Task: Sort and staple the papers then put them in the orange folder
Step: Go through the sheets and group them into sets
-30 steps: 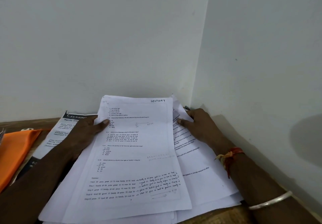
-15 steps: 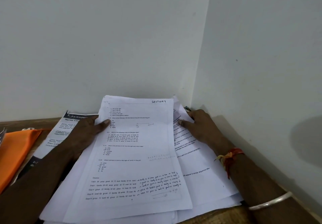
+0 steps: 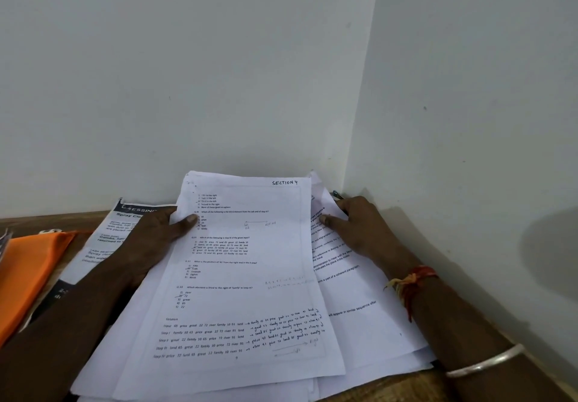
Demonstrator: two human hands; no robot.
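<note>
White walls (image 3: 187,73) meet in a corner just behind the desk (image 3: 403,390). The papers (image 3: 359,323) lie fanned across it, their far edges close against that corner.

On the fan lies a top sheet (image 3: 244,292), marked "SECTION 4", printed and partly handwritten. My left hand (image 3: 156,236) pinches its left edge, thumb (image 3: 187,219) on the face and the fingers hidden beneath. My right hand (image 3: 359,229) rests on the sheets that stick out to the right, thumb (image 3: 325,220) pressed flat on the print. Whether its fingers curl round the far edge I cannot tell.

These are loose, light, limp sheets, and I judge they will slide over one another and droop if lifted by one corner. Any one sheet creases or tears easily. I would take the stack by two opposite long edges, square it against the desk, then pinch it near a top corner for stapling. Pressing down with a flat hand should keep the lower sheets from skating away while I pull one out.

A printed leaflet (image 3: 106,239) lies partly under my left hand. Beyond it, at the left edge of the desk, is the orange folder (image 3: 28,273), apart from the papers. It looks soft and thin. A small dark thing (image 3: 338,196) shows by my right fingers, too small to name.
</note>
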